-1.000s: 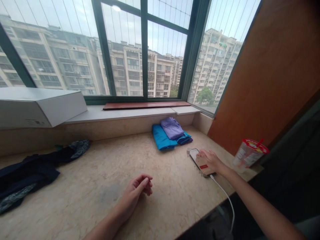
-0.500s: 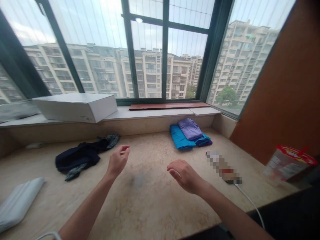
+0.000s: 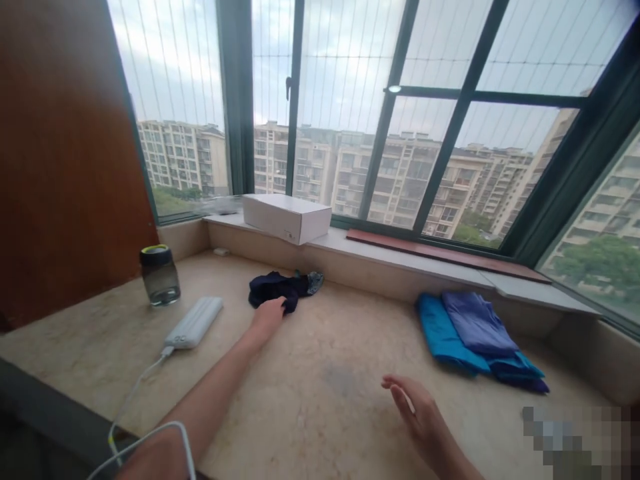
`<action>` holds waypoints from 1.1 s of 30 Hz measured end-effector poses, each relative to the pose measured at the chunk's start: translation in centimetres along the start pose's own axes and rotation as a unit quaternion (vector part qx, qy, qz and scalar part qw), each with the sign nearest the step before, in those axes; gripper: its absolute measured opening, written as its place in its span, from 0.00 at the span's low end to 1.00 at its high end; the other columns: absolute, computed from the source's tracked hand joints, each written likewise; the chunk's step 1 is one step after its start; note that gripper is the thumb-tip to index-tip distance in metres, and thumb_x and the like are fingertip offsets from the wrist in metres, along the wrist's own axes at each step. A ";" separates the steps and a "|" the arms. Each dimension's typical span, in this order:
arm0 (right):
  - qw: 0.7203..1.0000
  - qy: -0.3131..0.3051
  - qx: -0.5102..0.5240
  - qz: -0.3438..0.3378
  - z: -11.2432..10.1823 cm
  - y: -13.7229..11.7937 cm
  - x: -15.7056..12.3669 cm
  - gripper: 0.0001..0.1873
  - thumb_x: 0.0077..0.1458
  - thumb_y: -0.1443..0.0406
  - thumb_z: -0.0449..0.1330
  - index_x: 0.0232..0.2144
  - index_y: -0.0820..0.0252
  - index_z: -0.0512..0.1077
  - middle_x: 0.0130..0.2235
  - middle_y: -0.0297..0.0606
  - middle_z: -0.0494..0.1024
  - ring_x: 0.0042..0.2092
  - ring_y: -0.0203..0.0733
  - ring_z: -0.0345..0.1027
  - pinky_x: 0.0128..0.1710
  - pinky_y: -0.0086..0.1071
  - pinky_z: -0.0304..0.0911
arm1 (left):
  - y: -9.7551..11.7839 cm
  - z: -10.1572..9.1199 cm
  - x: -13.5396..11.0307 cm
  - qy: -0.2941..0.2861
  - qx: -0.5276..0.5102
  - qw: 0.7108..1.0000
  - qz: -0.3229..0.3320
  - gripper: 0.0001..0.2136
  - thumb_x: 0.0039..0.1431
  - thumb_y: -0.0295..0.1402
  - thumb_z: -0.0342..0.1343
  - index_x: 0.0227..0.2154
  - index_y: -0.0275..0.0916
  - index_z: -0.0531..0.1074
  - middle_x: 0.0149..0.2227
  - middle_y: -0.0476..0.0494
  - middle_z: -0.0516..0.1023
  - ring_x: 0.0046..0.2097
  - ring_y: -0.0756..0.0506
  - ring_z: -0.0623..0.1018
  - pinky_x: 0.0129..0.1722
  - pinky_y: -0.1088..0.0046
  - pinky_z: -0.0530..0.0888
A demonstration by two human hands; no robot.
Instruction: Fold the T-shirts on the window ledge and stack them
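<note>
A crumpled navy garment [image 3: 267,288] with a patterned grey end lies on the stone counter [image 3: 300,387] toward the back. My left hand [image 3: 271,313] is at its near edge, the fingers closed on a fold of the cloth; the fingertips are partly hidden. My right hand [image 3: 415,403] hovers over the counter at the lower right, holding nothing, thumb apart from the extended fingers. Beyond it, to the right, rests a stack of folded cloths, a blue cloth [image 3: 440,333] with a purple cloth [image 3: 480,323] on top.
A white power bank [image 3: 195,323] with a white cable sits left, beside a dark clear bottle [image 3: 160,277]. On the sill stand a white box [image 3: 285,217] and a reddish board [image 3: 445,257]. A blurred-out object [image 3: 575,440] is at the lower right. The cable crosses my left forearm.
The view has swung left, bringing the bottle into sight. My left hand has reached from beside the navy garment to take hold of it. My right hand stays free over the counter.
</note>
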State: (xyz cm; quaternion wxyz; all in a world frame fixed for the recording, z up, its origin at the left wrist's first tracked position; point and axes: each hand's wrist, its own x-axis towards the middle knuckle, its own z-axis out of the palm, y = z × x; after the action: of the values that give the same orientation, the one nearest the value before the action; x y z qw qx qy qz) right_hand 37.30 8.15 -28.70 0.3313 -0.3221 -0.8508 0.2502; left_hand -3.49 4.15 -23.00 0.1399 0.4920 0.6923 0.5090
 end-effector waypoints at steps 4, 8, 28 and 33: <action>1.000 0.026 -0.010 -0.003 1.3 0.9 0.7 0.21 0.65 0.52 0.56 0.56 0.51 0.73 0.55 0.47 0.80 0.56 0.55 0.75 0.54 0.51 0.73 | 3.1 2.6 -2.3 -0.092 -0.045 0.992 0.070 0.10 0.57 0.39 0.60 0.36 0.39 0.80 0.38 0.38 0.83 0.41 0.36 0.80 0.48 0.63 0.71; 0.998 0.061 -0.023 -0.012 2.1 1.0 1.3 0.36 0.59 0.55 0.62 0.67 0.53 0.60 0.64 0.46 0.71 0.63 0.56 0.68 0.59 0.52 0.68 | 6.4 4.7 -5.3 -0.168 -0.154 0.966 0.124 0.18 0.65 0.46 0.54 0.43 0.38 0.81 0.43 0.39 0.84 0.44 0.37 0.80 0.48 0.64 0.74; 0.937 0.306 0.047 0.162 -2.6 0.5 2.6 0.29 0.62 0.46 0.56 0.52 0.63 0.73 0.49 0.51 0.80 0.48 0.54 0.75 0.49 0.46 0.70 | 3.6 2.5 -2.0 0.121 -0.565 0.812 -0.075 0.12 0.53 0.38 0.68 0.38 0.40 0.75 0.30 0.49 0.82 0.35 0.45 0.82 0.30 0.74 0.75; 0.993 0.040 -0.105 -0.030 0.3 -3.4 2.1 0.21 0.65 0.51 0.57 0.51 0.56 0.76 0.53 0.46 0.79 0.56 0.53 0.70 0.59 0.49 0.62 | 3.9 3.8 -2.8 0.084 -0.556 0.823 -0.083 0.11 0.52 0.37 0.67 0.33 0.38 0.73 0.26 0.51 0.78 0.32 0.45 0.81 0.27 0.76 0.72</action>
State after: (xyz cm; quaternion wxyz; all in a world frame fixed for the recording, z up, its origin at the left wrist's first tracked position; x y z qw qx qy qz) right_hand 34.56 7.33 -25.81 0.3368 -0.3390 -0.8678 0.1362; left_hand 2.59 4.05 -22.27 0.3724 0.2266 0.3395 0.8335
